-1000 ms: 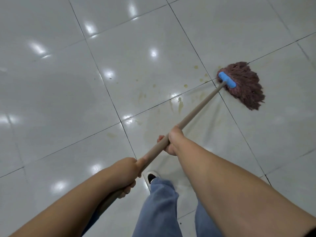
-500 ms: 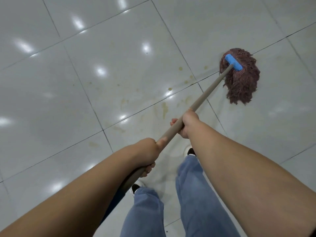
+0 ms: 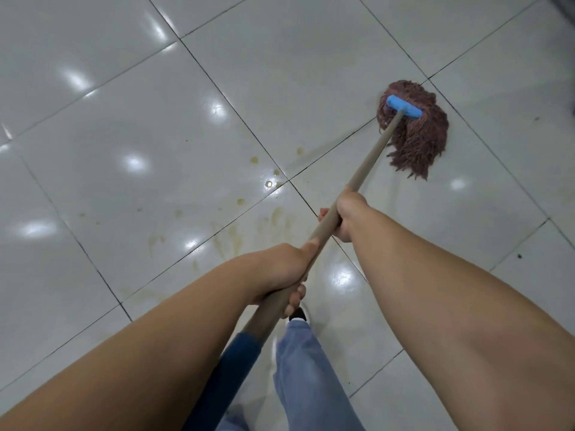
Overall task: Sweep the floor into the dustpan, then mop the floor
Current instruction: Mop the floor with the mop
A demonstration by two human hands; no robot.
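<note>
Well ahead of both grips, mop head on the tiles

Both hands curl round the mop handle [image 3: 367, 169]: left hand [image 3: 280, 272] lower, right hand [image 3: 348, 213] farther up. Beyond them, the reddish mop head [image 3: 417, 141] rests on the floor [image 3: 124, 104], right of yellowish stains [image 3: 273, 219].

The pole's [image 3: 367, 169] lower end was hidden under the left arm, most of a shoe [image 3: 297, 314] under a trouser leg [image 3: 308, 374] (jeans), and a dark blurred shape [image 3: 564, 4] was cut off top right.

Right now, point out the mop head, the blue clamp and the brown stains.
mop head [image 3: 418, 144], head view, on its reddish strands.
blue clamp [image 3: 404, 106], head view, mid-bar.
brown stains [image 3: 273, 217], head view, on streaked tile.
</note>
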